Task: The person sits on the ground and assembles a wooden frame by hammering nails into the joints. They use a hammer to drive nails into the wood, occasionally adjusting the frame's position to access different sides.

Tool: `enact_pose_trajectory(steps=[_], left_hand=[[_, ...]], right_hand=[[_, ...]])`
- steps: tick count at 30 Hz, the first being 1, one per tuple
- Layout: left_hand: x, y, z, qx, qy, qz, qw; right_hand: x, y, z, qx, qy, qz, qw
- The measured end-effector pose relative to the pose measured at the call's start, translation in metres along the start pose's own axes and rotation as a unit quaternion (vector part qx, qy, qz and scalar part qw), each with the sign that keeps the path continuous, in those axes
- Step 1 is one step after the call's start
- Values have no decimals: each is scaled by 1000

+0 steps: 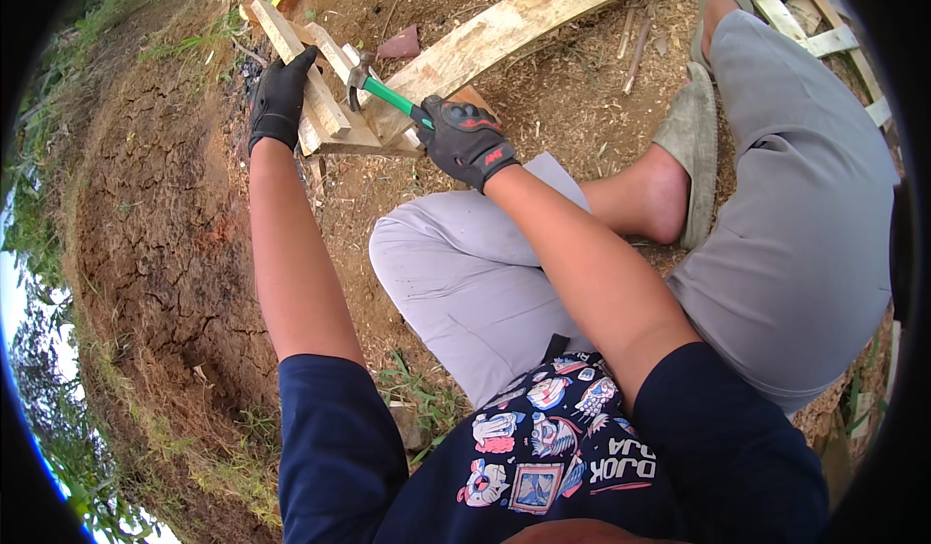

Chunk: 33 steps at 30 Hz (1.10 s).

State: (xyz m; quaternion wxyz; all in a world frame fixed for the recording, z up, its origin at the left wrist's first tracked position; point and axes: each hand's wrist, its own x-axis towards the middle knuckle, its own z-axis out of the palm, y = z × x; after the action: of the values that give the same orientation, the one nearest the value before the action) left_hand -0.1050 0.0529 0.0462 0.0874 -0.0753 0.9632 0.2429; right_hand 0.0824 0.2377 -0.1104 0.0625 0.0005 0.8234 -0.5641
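Note:
My left hand [279, 101], in a black work glove, grips a pale wooden strip [324, 104] near its middle. The strip is part of a small cluster of wood pieces, with a second strip [333, 52] beside it. My right hand [467, 142], gloved in black with red marks, is closed round the green handle of a claw hammer [388, 94]. The metal hammer head [358, 77] is over the wood, close to the second strip; whether it touches cannot be made out. No nail can be made out.
A long wooden plank [529, 25] runs from the cluster toward the upper right. A reddish shard [399, 43] lies on the dirt among wood shavings. At the upper right is a slatted wooden frame [829, 42]. Cracked earth [160, 224] slopes on the left. My bent legs [465, 263] are close by.

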Motion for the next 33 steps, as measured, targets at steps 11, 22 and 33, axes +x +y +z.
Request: enact_pose_trajectory(steps=[11,22,33], left_hand=[[6,2,-2,60,7,-15,998],[14,-9,-4,61,-13,21,998],[11,-7,-13,116,-37,32,992]], right_hand=[[22,9,-17,-43,-52,-55,996],[35,20,-35,15,-81,-53,995],[39,23,-39,26,-106,-65,992]])
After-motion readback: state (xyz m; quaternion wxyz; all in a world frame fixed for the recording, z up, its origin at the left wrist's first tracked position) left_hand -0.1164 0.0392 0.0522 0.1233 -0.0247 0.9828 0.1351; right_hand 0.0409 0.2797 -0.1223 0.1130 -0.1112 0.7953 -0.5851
